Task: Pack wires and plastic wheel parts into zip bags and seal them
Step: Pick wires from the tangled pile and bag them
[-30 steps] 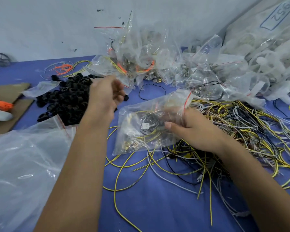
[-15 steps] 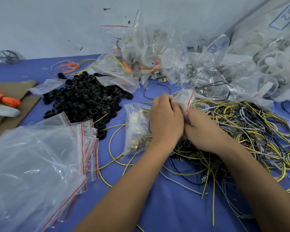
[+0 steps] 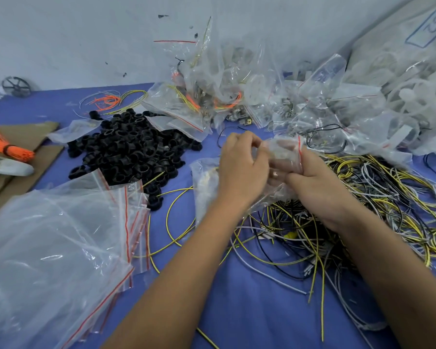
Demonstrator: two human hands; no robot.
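A clear zip bag (image 3: 207, 182) with a red seal line, holding wires and small parts, lies at the middle of the blue table (image 3: 249, 311). My left hand (image 3: 242, 167) and my right hand (image 3: 317, 187) both grip its upper right end, fingers pinched on the plastic near the red strip. Left of the bag sits a heap of black plastic wheel parts (image 3: 131, 149). A tangle of yellow, white and black wires (image 3: 363, 202) spreads under and to the right of my right hand.
A stack of empty zip bags (image 3: 61, 248) covers the near left. Filled bags (image 3: 224, 96) pile up against the wall, with a big sack of white parts (image 3: 413, 84) at the right. Cardboard (image 3: 18, 137) and an orange wire bundle (image 3: 8, 147) lie far left.
My left hand left the black parts and came across to the bag. Both hands now pinch the bag's top, slightly raised and spread compared with half a second ago.
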